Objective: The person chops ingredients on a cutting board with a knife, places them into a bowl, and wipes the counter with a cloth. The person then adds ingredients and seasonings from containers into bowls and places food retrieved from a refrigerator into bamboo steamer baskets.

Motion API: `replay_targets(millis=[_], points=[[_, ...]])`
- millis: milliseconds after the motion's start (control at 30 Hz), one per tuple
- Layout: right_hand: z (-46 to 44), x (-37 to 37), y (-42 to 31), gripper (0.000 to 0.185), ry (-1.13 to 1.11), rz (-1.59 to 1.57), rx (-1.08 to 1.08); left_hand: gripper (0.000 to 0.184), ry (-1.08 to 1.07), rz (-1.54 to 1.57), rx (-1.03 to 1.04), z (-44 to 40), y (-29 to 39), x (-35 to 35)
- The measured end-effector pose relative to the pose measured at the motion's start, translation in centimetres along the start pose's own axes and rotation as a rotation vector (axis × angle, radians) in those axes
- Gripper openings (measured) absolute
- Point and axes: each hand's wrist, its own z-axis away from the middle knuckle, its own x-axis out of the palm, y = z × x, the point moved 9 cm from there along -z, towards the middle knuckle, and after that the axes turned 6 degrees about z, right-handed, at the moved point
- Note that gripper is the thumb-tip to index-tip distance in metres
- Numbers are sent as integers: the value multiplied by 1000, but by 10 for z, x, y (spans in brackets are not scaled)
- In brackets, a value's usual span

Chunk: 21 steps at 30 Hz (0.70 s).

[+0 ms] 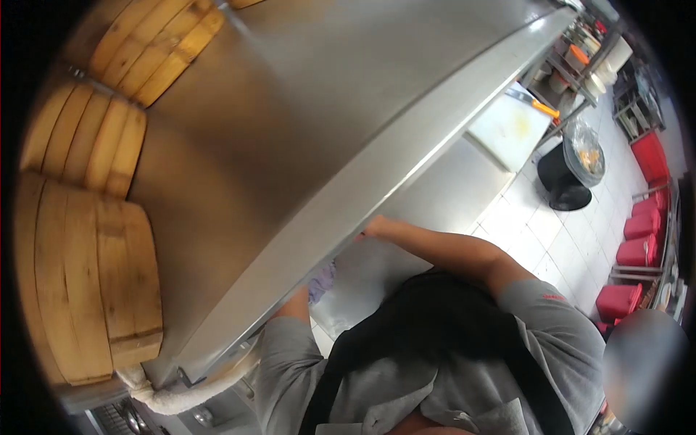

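Observation:
A metal shelf edge (406,156) crosses the view above my arms and hides much of what lies beneath it. My right hand (371,226) shows only in part at this edge, over the steel counter (442,190); its fingers are hidden. My left forearm goes under the edge at the lower centre, and the left hand is out of sight. Beside that forearm a purple cloth (322,281) shows in part; whether a hand touches it cannot be seen.
Stacked wooden steamers (94,268) stand at the left. A white cutting board (511,127) with an orange-handled knife (545,109) lies at the counter's far end. Beyond are a black bin (557,170), red containers (638,250) and a blurred person's head at the lower right.

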Motion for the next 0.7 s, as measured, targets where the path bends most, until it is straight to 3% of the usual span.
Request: replay_targets(millis=[100, 233, 333, 433, 533, 700], points=[[-53, -4, 40, 45, 11, -161, -236, 26, 101, -6, -14, 24, -10, -16], [21, 1, -34, 41, 107, -96, -96, 27, 287, -36, -15, 68, -24, -34], [22, 12, -30, 38, 168, -195, 34, 27, 453, -124, -5, 108, -37, -52], [31, 6, -34, 38, 121, -216, -7, 28, 610, -217, 25, 131, -37, -60], [28, 4, -17, 46, 87, -318, 22, 29, 523, -20, -91, 110, -56, -51], [90, -20, -25, 66, 25, -1, -35, 31, 252, 567, -494, 56, -90, -6]])
